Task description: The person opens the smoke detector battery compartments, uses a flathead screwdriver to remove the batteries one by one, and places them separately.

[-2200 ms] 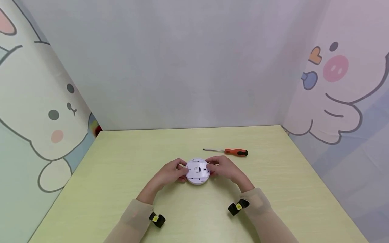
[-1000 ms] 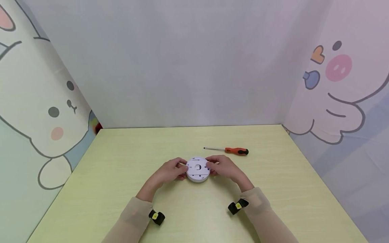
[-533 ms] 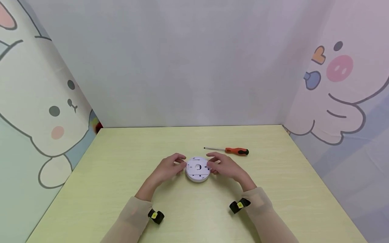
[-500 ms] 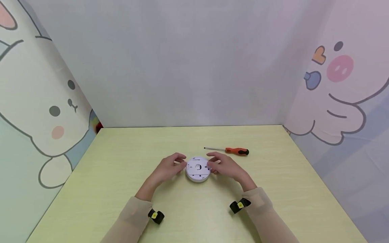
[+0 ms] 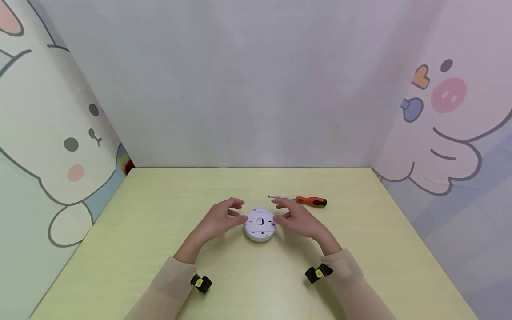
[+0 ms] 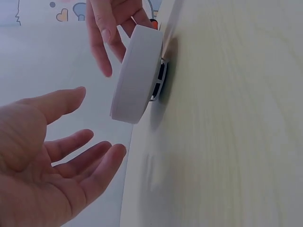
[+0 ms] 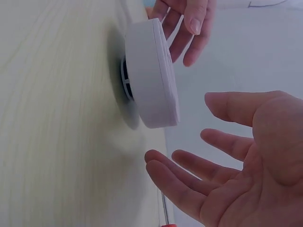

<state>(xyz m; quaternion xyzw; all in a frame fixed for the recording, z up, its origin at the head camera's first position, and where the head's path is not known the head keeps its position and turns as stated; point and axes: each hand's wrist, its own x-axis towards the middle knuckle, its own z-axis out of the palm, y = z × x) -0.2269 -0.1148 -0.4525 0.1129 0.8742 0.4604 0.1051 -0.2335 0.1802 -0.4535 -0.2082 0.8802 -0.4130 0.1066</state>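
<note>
A round white device (image 5: 260, 227) lies on the table between the two hands, its flat slotted face up. In the left wrist view the white device (image 6: 137, 75) rests on a dark vented part underneath. The left hand (image 5: 219, 220) is just left of it, fingers spread and relaxed, holding nothing; the left wrist view shows a gap between that hand (image 6: 61, 161) and the device. On the other side the right hand (image 5: 298, 218) hovers with parted fingers. A gap also separates the right hand (image 7: 236, 161) from the device (image 7: 151, 75) in the right wrist view.
A screwdriver (image 5: 311, 201) with a red and black handle lies behind the right hand, its shaft pointing left. The pale wooden table (image 5: 160, 191) ends at a light grey curtain (image 5: 248, 89), with cartoon-printed cloths at both sides.
Both hands have let go of the white device and drawn slightly apart from it, fingers opening wider. Earlier they gripped its two sides. The device now stays between them on the table.
</note>
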